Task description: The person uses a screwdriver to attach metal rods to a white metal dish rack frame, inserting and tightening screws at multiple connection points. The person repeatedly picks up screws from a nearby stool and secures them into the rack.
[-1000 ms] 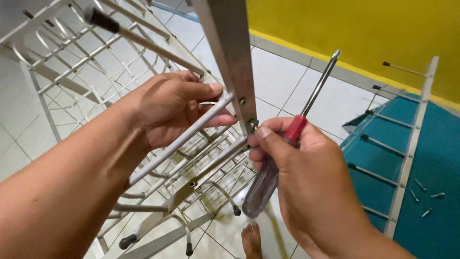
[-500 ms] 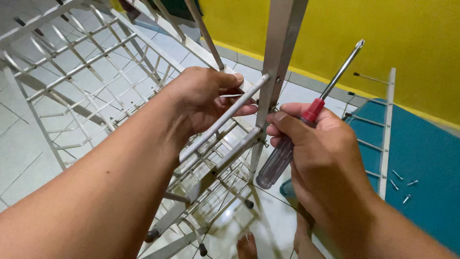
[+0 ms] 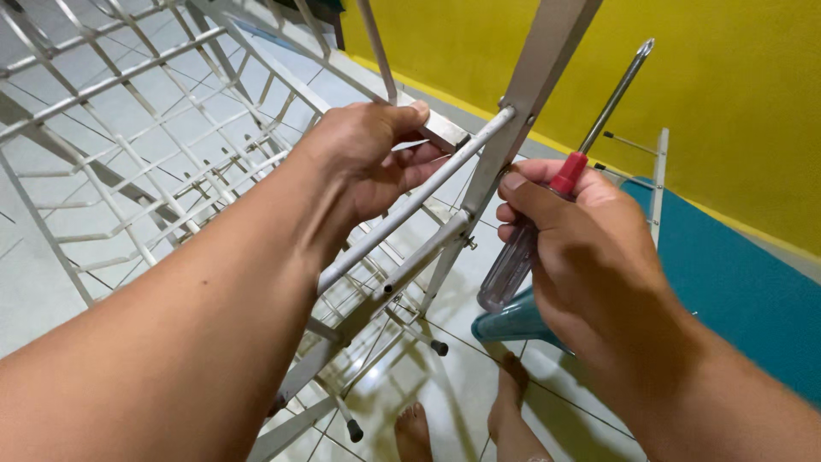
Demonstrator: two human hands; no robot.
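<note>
Two hands work on a white metal rack (image 3: pixel 128 154) standing on the tiled floor (image 3: pixel 43 291). Left hand (image 3: pixel 372 154) has its grip wrapped around a thin rod (image 3: pixel 410 205) near where it meets the upright post (image 3: pixel 522 103). Right hand (image 3: pixel 581 248) pinches something tiny at the joint between thumb and forefinger, too small to tell, while the other fingers clamp a screwdriver (image 3: pixel 556 197), red collar, clear handle, tip pointing up and away from the rack. A small fastener (image 3: pixel 469 244) sits on the lower bar joint. To do it well, I'd say: steady the rod, keep the post square, seat the small part before turning the driver round. Teal mat (image 3: pixel 735 291) lies just right, by the yellow wall (image 3: pixel 727 103).
</note>
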